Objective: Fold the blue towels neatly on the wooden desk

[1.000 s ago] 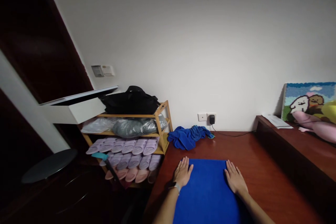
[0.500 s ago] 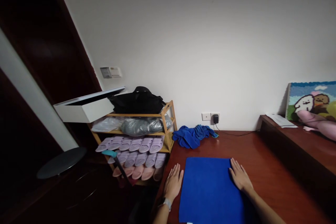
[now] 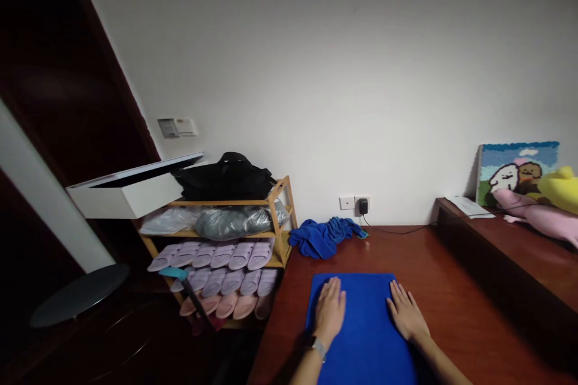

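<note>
A blue cloth (image 3: 363, 337) lies spread flat on the reddish-brown wooden table (image 3: 456, 289), its near end cut off by the bottom of the view. My left hand (image 3: 330, 308), with a watch on the wrist, rests palm down on the cloth's left part, fingers stretched forward. At the cloth's right edge lies my right hand (image 3: 407, 313), also palm down with its fingers extended. Neither hand grips anything. Farther back, a crumpled blue cloth (image 3: 323, 236) sits in a heap by the wall.
Left of the table stands a wooden rack (image 3: 282, 222) with lilac and pink slippers, bagged items and a black bag (image 3: 226, 179). A white box (image 3: 129, 192) juts out from its top. A raised ledge (image 3: 497, 234) at right holds a pink plush toy (image 3: 542, 213).
My left hand has moved right, from the table beside the cloth onto the cloth itself. The right hand stays by the right edge. The view has shifted slightly to the right.
</note>
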The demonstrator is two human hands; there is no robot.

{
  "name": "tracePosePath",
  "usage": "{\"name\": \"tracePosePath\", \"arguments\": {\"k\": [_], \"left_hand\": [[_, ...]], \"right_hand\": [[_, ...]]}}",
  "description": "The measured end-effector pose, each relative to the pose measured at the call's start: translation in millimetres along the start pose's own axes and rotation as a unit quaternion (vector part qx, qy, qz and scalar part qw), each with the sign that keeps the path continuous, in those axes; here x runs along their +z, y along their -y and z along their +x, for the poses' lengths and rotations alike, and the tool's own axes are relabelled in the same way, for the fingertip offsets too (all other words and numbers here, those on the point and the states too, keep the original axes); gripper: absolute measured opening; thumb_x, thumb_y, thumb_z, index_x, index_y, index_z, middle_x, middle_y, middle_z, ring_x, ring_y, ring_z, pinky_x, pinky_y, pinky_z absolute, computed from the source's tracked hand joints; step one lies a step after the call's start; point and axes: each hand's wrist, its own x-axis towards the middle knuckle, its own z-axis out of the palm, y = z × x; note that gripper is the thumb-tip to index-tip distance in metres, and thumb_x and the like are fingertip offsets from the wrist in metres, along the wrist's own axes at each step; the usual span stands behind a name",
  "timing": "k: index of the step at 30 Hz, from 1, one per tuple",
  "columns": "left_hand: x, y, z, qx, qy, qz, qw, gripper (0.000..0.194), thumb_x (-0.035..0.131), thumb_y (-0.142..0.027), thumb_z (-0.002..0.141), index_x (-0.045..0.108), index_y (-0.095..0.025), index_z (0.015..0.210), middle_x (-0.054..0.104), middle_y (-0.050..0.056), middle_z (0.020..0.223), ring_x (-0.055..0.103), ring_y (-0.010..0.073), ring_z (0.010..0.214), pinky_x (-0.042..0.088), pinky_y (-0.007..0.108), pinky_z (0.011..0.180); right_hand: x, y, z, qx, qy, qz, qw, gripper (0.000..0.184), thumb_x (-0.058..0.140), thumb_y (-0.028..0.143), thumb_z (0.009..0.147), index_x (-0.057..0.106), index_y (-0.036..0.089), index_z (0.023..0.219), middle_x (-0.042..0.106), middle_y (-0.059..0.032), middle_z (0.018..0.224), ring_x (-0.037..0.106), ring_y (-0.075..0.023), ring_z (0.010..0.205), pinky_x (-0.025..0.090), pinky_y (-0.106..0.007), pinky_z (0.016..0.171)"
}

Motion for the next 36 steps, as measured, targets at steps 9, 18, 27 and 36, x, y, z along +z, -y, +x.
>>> {"name": "tracePosePath", "arguments": {"k": [9,18,27,36], "left_hand": [[51.7,-89.0,15.0,0.073,0.115,-0.065,0.989,0.076,0.015,-0.058,0.106,0.035,-0.015,0.165,0.035,0.010,0.170,0.026,0.0257,0.161,0.022,0.047,0.135],[-16.7,88.9,-16.6,-0.044,0.095,0.053,0.993,0.079,0.015,-0.064,0.107,0.029,-0.015,0.167,0.028,0.010,0.173,0.025,0.0241,0.161,0.024,0.047,0.133],[-19.4,91.8,-15.6,-0.039,0.115,0.038,0.992,0.081,0.014,-0.066,0.106,0.029,-0.015,0.168,0.026,0.010,0.174,0.022,0.0242,0.162,0.021,0.045,0.133],[-25.9,55.4,-6.6,-0.044,0.085,0.036,0.995,0.075,0.013,-0.056,0.108,0.027,-0.014,0.168,0.027,0.011,0.174,0.023,0.0245,0.162,0.023,0.047,0.133]], "right_hand": [[10.7,-8.3,4.1,-0.023,-0.013,-0.017,1.000,0.073,0.013,0.043,0.104,0.025,0.007,0.167,0.023,-0.0083,0.174,0.019,-0.0238,0.162,0.016,-0.047,0.133],[4.3,-3.8,0.7,-0.008,-0.016,0.005,1.000,0.075,0.014,0.049,0.104,0.023,0.009,0.167,0.022,-0.0068,0.175,0.017,-0.0222,0.163,0.013,-0.044,0.134],[-6.3,0.3,-11.5,0.030,0.000,0.029,0.999,0.076,0.010,0.048,0.104,0.019,0.007,0.168,0.016,-0.0071,0.176,0.013,-0.0221,0.163,0.012,-0.044,0.133],[-1.7,3.5,-36.3,0.017,-0.007,0.014,1.000,0.076,0.014,0.050,0.104,0.022,0.008,0.167,0.020,-0.0069,0.176,0.015,-0.0224,0.163,0.011,-0.043,0.134]]}}
